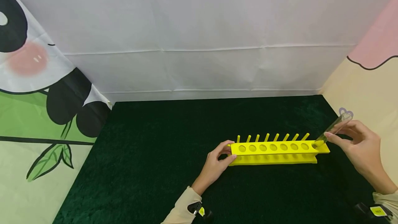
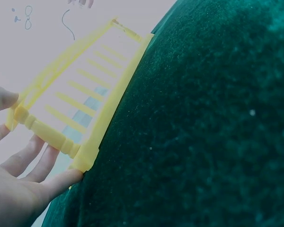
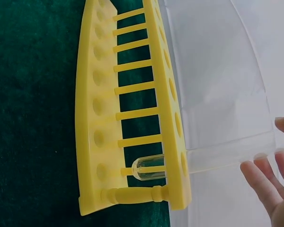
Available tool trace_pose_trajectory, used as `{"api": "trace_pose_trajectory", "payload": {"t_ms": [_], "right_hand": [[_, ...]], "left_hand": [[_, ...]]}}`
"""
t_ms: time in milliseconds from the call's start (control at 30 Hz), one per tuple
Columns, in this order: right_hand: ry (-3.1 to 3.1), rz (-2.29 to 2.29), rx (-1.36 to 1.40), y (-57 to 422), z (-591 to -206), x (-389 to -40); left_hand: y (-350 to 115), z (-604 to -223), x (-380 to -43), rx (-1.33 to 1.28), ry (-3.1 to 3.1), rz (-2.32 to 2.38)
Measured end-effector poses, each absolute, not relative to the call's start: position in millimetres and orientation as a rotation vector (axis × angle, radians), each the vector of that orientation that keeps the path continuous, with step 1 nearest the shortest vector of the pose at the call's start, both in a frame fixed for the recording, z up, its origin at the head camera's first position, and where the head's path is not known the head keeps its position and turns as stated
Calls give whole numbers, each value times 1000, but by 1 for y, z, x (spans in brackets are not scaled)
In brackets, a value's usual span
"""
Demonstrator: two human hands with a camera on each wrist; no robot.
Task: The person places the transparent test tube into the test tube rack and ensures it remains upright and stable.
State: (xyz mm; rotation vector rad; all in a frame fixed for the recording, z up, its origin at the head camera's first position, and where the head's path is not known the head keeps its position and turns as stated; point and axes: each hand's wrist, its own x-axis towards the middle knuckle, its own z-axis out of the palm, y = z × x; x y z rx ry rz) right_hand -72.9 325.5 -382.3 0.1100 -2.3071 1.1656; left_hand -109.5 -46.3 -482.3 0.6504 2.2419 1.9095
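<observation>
A yellow test tube rack (image 1: 278, 152) with a row of holes and upright pegs along its back stands on the dark green cloth. My left hand (image 1: 214, 166) grips its left end; in the left wrist view, thumb and fingers (image 2: 61, 182) reach around the end post. At the other end, my right hand (image 1: 362, 146) pinches a clear glass test tube (image 1: 333, 129), tilted up to the right. In the right wrist view the tube's rounded bottom (image 3: 141, 169) has passed through the end hole of the top plate and hangs above the lower plate.
Dark green cloth (image 1: 149, 158) covers the table. A white fabric wall (image 1: 202, 65) rises behind it, with printed cloth panels at the left (image 1: 31, 113) and right (image 1: 367, 89). The rack's other holes hold no tubes.
</observation>
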Motion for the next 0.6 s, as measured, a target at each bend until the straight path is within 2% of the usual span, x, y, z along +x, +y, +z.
{"api": "trace_pose_trajectory", "payload": {"t_ms": [367,600], "right_hand": [[-2307,1177,117,324,-385,-73],[-2323,1174,105,324,-387,-72]], "left_hand": [[-47,-491,-113,688,2260,1915],[-47,-472,-106,660,2228,1919]]}}
